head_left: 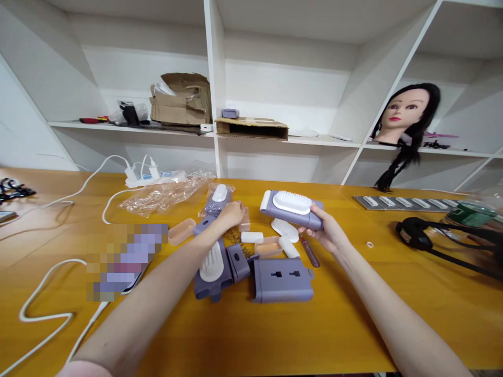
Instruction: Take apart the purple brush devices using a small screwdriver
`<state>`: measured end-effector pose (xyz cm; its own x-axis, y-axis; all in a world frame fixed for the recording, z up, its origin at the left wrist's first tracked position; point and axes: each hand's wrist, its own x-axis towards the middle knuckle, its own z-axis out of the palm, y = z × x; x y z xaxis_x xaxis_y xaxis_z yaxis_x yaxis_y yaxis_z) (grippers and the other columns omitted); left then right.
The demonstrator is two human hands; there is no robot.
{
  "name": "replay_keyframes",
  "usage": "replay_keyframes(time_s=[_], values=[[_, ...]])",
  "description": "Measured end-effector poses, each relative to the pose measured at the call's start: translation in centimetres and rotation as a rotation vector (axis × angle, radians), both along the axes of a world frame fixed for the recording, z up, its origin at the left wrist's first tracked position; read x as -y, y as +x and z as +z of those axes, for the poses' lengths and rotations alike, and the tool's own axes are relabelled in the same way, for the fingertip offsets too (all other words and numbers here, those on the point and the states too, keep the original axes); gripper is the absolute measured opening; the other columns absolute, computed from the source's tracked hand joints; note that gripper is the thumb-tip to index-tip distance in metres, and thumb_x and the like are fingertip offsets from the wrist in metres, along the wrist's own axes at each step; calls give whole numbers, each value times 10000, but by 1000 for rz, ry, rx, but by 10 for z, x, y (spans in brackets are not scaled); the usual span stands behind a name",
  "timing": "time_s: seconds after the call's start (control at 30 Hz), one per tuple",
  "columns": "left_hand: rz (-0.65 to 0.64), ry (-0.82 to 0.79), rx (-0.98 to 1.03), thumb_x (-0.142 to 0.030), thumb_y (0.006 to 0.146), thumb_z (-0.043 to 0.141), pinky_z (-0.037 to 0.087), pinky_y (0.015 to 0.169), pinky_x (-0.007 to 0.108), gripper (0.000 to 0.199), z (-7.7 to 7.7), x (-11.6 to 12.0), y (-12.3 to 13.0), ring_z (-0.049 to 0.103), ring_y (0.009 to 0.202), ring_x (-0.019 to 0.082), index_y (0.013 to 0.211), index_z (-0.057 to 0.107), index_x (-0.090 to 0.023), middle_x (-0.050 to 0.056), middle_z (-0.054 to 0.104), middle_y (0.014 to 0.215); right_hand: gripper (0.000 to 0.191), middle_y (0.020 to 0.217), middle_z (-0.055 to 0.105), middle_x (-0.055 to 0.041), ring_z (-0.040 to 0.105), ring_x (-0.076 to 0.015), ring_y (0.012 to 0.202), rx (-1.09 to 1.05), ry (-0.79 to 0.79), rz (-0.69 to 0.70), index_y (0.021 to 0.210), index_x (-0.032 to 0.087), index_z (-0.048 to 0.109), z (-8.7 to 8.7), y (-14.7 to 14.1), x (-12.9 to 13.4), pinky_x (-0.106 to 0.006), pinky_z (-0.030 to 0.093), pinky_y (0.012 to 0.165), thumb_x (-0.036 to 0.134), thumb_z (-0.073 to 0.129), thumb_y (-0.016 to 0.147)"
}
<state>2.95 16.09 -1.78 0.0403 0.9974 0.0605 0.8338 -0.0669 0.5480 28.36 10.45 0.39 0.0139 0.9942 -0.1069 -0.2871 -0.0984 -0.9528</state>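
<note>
My right hand (320, 228) is wrapped round the right end of a purple device (293, 209) with a white bristled pad, raised over the table. My left hand (232, 214) reaches into the pile of parts, beside a peach-coloured piece (244, 220); its fingertips are too small to tell what they hold. Nearer me lie a purple housing with a white bristled pad (212, 264), a small purple cap (238, 262) and a purple shell with two dark slots (283, 280). Between the hands are a white bristled pad (285, 230), a white cylinder (251, 237), a peach tray (269, 246) and a screwdriver (309, 251).
A blurred phone (131, 259) with a white cable lies at the left. Clear plastic bags (165, 193) and a power strip (157, 178) are behind. At the right sit a metal strip (404, 203), black straps (440, 241) and a small ring (370, 244). Shelves (326, 139) line the back.
</note>
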Motion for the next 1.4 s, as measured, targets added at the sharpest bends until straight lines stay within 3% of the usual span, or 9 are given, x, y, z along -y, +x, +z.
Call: replay_keyframes(time_s=[0.37, 0.53, 0.83, 0.93, 1.0, 1.13, 1.2, 1.27, 1.4], values=[[-100, -17, -177, -319, 858, 524, 499, 811, 411, 323, 4, 0, 4, 578, 976, 204, 1145, 534, -169, 88, 564, 1158, 180, 583, 685, -70, 626, -156, 385, 13, 2, -3, 824, 139, 611, 0, -1, 1, -174, 447, 300, 296, 528, 852], [-181, 30, -251, -320, 859, 522, 496, 818, 416, 324, 10, 15, 4, 576, 984, 206, 1145, 535, -169, 89, 562, 1164, 179, 580, 686, -68, 626, -162, 385, 14, 0, -9, 848, 138, 613, -2, 1, -1, -181, 445, 293, 297, 531, 849], [-180, 22, -365, -326, 849, 540, 503, 796, 403, 327, 25, 28, 11, 586, 959, 199, 1134, 539, -165, 81, 576, 1130, 166, 559, 679, -67, 623, -160, 380, 30, 0, -17, 825, 133, 608, -1, 0, 1, -184, 444, 300, 278, 529, 849], [-138, 56, -365, -282, 865, 502, 481, 832, 374, 243, 33, 43, 4, 592, 992, 223, 1042, 594, -143, 117, 612, 1075, 156, 558, 677, -61, 622, -158, 379, 30, 2, -22, 829, 137, 603, 0, 0, 2, -182, 442, 304, 270, 525, 851], [-73, 100, -359, -237, 895, 388, 447, 888, 382, 274, 35, 67, -6, 556, 1091, 262, 1056, 593, -151, 148, 595, 1140, 160, 560, 676, -61, 620, -158, 378, 26, 4, -20, 832, 138, 603, -1, 0, 1, -186, 442, 305, 274, 521, 854], [69, 162, -363, -338, 891, 343, 359, 948, 551, 414, 19, 134, -21, 323, 1303, 382, 1270, 446, -208, 160, 365, 1418, 166, 553, 669, -50, 615, -157, 376, 9, 11, -25, 834, 145, 602, -2, -1, 0, -191, 432, 299, 285, 516, 857], [117, 180, -298, -393, 879, 366, 356, 961, 539, 474, 3, 160, -22, 283, 1327, 377, 1324, 382, -230, 151, 283, 1468, 165, 554, 668, -46, 613, -156, 376, 0, 15, -34, 839, 147, 603, -3, -1, -1, -194, 428, 298, 286, 517, 856], [127, 173, -275, -454, 864, 384, 376, 948, 527, 613, -14, 172, -17, 319, 1304, 394, 1387, 272, -154, 219, 204, 1480, 171, 559, 668, -46, 610, -155, 376, -8, 19, -46, 834, 144, 606, -5, -1, -2, -199, 423, 297, 290, 518, 853], [110, 236, -206, -425, 849, 433, 359, 960, 534, 595, -30, 165, 0, 352, 1278, 403, 1370, 308, -168, 204, 164, 1496, 175, 579, 674, -52, 607, -158, 376, -23, 29, -67, 819, 141, 612, -10, -2, -3, -213, 411, 296, 299, 537, 833]])
